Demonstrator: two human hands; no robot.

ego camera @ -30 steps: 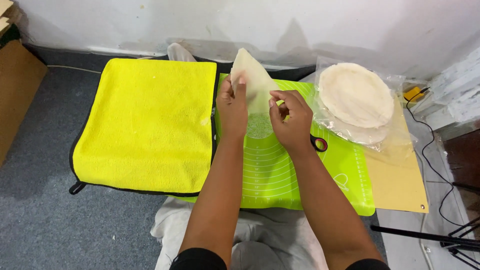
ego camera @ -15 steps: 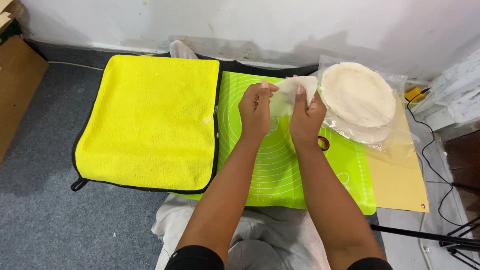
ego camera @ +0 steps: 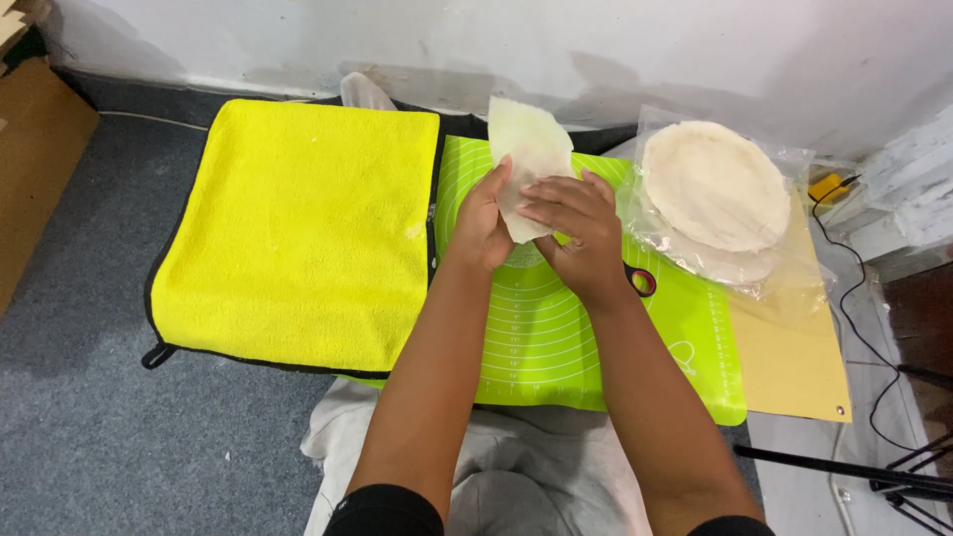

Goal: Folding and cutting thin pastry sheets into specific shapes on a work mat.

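Both my hands hold a thin pale flatbread (ego camera: 528,149), folded and raised upright above the green silicone mat (ego camera: 556,328). My left hand (ego camera: 481,220) grips its left lower edge. Fingers of my right hand (ego camera: 574,228) press across its lower right part. A stack of round pale flatbreads (ego camera: 715,184) lies in a clear plastic bag (ego camera: 784,268) to the right, on a tan board (ego camera: 794,367).
A yellow towel (ego camera: 298,228) with a black border lies left of the mat. A cardboard box (ego camera: 35,169) stands at the far left. A black ring with red (ego camera: 643,283) sits on the mat by my right wrist. Cables (ego camera: 864,347) and a stand leg (ego camera: 844,467) lie at the right.
The flatbread was bunched between my hands near the stack half a second ago; now it is lifted and opened out upright, and both hands have shifted slightly left.
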